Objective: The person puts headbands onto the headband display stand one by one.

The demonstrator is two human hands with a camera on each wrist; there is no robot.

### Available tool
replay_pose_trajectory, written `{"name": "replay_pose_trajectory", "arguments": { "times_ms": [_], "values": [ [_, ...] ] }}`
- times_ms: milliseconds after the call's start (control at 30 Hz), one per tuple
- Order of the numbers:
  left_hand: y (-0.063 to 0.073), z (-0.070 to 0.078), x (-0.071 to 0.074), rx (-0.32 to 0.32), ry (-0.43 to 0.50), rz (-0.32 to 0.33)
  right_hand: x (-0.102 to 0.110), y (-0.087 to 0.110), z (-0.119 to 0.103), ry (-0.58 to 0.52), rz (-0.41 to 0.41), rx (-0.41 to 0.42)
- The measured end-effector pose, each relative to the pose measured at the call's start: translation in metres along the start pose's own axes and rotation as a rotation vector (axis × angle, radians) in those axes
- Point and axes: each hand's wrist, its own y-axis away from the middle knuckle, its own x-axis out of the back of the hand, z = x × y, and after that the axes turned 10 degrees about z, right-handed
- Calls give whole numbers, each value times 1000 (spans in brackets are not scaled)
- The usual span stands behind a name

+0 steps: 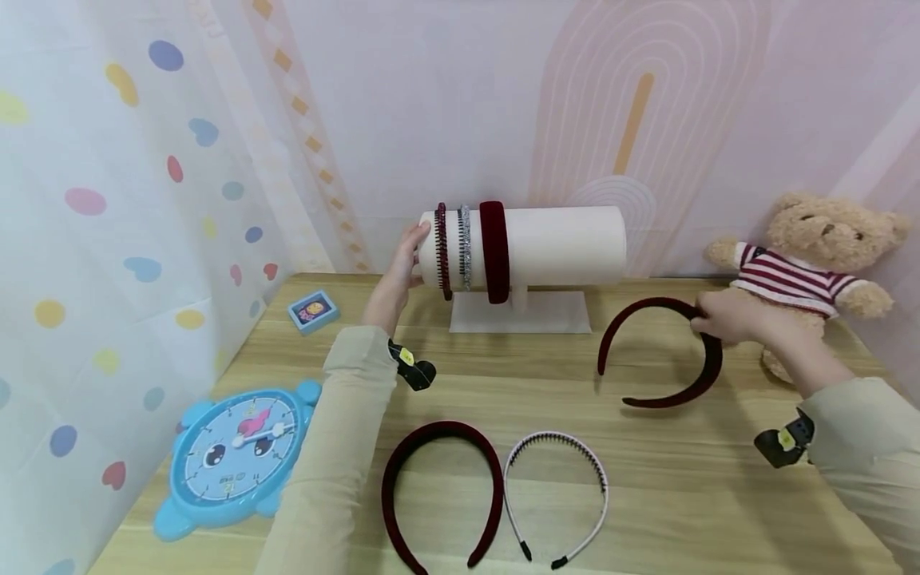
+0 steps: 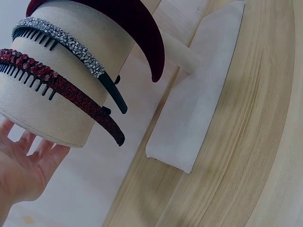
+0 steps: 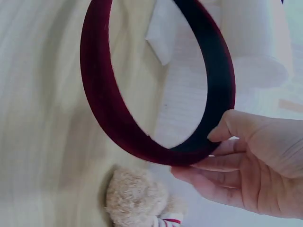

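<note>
My left hand (image 1: 401, 262) rests against the left end of a white headband display roll (image 1: 568, 246), fingers spread at its edge in the left wrist view. Around the roll sit a dark red beaded headband (image 2: 61, 87), a silver glittery headband (image 2: 71, 42) and a wide dark red velvet headband (image 1: 494, 252). My right hand (image 1: 733, 316) pinches another wide dark red velvet headband (image 3: 102, 71) by its band, thumb on the dark inner side, to the right of the stand. Its open ends point left in the head view.
Another dark red headband (image 1: 391, 487) and a thin white toothed headband (image 1: 604, 499) lie at the front of the wooden table (image 1: 690, 479). A blue toy clock (image 1: 240, 455) and a small blue box (image 1: 313, 311) are at left. A teddy bear (image 1: 826, 239) sits back right.
</note>
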Motion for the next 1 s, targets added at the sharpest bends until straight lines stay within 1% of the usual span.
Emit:
{"name": "replay_pose_trajectory", "arguments": {
  "times_ms": [67, 167, 233, 333, 467, 600, 700, 800, 833, 933, 1000],
  "values": [
    [0, 0, 0, -3, 1, -1, 5, -1, -1, 16, 41, -20],
    [-1, 0, 0, -7, 3, 0, 10, -1, -4, 4, 79, -50],
    [-1, 0, 0, -6, 8, 3, 13, -2, -6, 27, 122, -66],
    [-1, -1, 0, 1, 9, 5, 18, -4, -9, 27, 167, -129],
    [-1, -1, 1, 2, 6, 6, 23, -7, -15, 9, 237, -249],
    [0, -1, 1, -7, 3, 8, 29, -11, -20, 10, 338, -306],
    [0, -1, 1, -9, -3, 10, 32, -14, -24, -17, 420, -315],
    [1, -1, 1, -7, -4, 5, 36, -16, -28, -74, 513, -304],
    [4, 2, 1, -6, -7, 0, 38, -16, -30, -92, 537, -295],
    [3, 2, 1, -5, -4, -11, 42, -21, -35, -126, 601, -267],
    [3, 2, 1, -4, -4, -13, 44, -25, -39, -129, 615, -265]
  ]
}}
